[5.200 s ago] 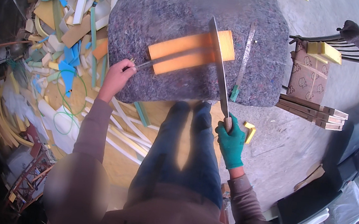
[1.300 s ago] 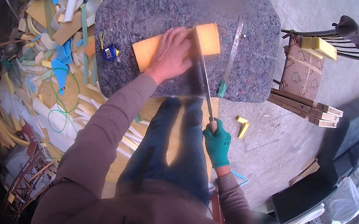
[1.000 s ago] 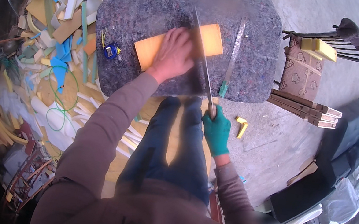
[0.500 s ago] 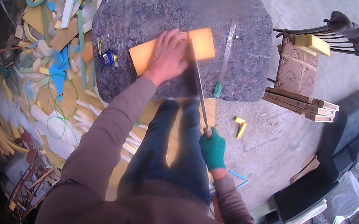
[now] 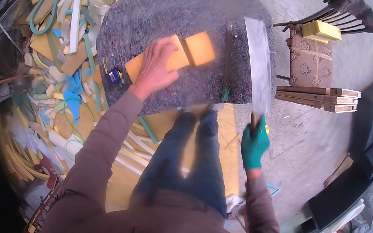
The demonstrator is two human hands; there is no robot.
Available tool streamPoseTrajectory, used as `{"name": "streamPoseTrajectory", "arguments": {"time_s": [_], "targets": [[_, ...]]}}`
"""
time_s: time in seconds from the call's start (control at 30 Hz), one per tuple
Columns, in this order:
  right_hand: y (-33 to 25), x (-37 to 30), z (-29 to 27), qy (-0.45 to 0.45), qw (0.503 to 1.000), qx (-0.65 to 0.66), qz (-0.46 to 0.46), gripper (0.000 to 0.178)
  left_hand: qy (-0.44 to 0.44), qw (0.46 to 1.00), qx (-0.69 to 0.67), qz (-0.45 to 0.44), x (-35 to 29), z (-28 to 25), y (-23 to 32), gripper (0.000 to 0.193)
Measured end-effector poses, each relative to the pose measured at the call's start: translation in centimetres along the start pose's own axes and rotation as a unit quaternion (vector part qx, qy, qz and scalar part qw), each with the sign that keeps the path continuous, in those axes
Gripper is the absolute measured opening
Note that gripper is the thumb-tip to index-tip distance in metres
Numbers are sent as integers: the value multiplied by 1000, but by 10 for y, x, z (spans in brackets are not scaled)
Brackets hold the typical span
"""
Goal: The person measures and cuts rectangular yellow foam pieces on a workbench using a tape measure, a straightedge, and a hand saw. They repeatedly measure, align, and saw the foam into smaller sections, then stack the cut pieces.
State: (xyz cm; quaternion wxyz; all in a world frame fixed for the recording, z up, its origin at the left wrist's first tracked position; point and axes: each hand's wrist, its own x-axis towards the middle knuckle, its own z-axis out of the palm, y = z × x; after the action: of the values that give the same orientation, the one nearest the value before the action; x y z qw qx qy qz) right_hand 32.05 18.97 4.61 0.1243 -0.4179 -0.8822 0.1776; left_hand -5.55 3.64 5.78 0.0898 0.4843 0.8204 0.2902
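My bare left hand (image 5: 158,65) is closed over the longer piece of orange-yellow foam (image 5: 180,56), on the grey felt-covered worktop. Just right of it lies a shorter square foam piece (image 5: 200,48), separated by a narrow gap. In its green glove, my right hand (image 5: 256,143) grips the dark handle of a long, wide-bladed knife (image 5: 260,64). The blade is over the worktop's right side, pointing away from me and apart from the foam. A flat metal ruler (image 5: 228,49) with a green end lies between the foam and the knife.
A blue tape measure (image 5: 114,76) sits at the left edge of the worktop (image 5: 139,15). Foam offcuts (image 5: 75,43) are heaped on the left. To the right stands a chair (image 5: 306,62) with yellow foam blocks (image 5: 321,30), beside stacked wooden frames (image 5: 320,98).
The knife has come away from the foam, swinging right and turning its flat side up. The foam now shows as two separated pieces. My left hand has shifted slightly left and nearer.
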Motion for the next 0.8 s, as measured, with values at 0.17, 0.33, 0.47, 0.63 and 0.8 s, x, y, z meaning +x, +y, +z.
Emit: {"name": "streamPoseTrajectory", "arguments": {"time_s": [0.17,0.33,0.47,0.63,0.8], "targets": [[-29,50,57,-40,998,-10,-47,64,28,991,-116,-53,-8,-18,12,74],[-77,62,23,-150,948,273,69,56,52,883,-437,-162,-12,-23,31,77],[-86,83,34,-217,937,270,46,56,55,821,-522,-225,-12,-25,40,73],[-67,79,71,-137,989,62,-1,59,52,987,70,-137,-6,-25,25,66],[-69,73,104,-159,986,-24,-52,72,4,972,186,-141,9,8,15,83]]}}
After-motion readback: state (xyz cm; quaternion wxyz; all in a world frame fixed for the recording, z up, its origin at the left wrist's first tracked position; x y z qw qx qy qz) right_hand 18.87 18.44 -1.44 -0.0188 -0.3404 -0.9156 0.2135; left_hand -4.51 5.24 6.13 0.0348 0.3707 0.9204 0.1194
